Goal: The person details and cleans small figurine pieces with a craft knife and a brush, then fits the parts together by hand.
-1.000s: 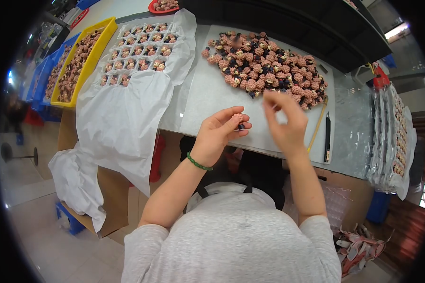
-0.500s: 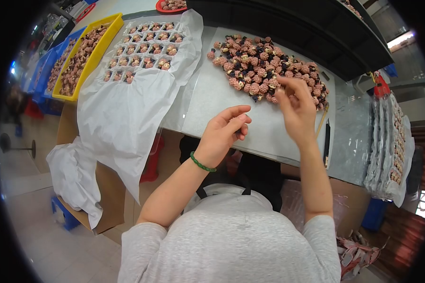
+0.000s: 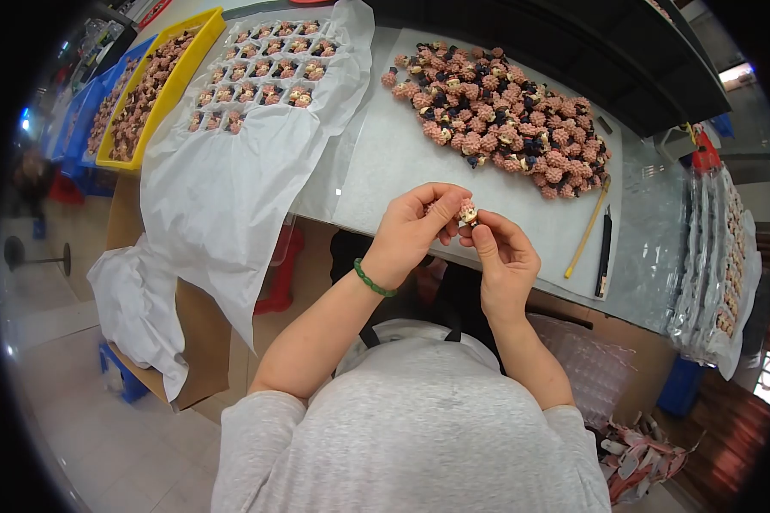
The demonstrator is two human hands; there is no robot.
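Note:
A small figurine (image 3: 468, 214) with pink hair and a pale face is held between the fingertips of both hands, near the table's front edge. My left hand (image 3: 412, 229), above a green bead bracelet (image 3: 373, 280), pinches it from the left; part of another pink piece shows among its fingers. My right hand (image 3: 506, 258) grips the figurine's lower right side with thumb and fingers. Behind the hands, a large pile of similar pink and dark figurines (image 3: 509, 120) lies on a white sheet (image 3: 372, 171).
At the left, a tray of figurines (image 3: 265, 73) rests on white wrapping (image 3: 231, 171), beside a yellow bin (image 3: 175, 98). Right of the pile lie a yellow stick (image 3: 588, 229) and a black pen-like tool (image 3: 605, 252). Stacked trays (image 3: 714, 256) stand far right, and a dark shelf (image 3: 573, 51) behind.
My right hand has come back from the pile to my left hand and closed on the figurine. The figurine's face now shows between the fingertips. The camera view has shifted slightly.

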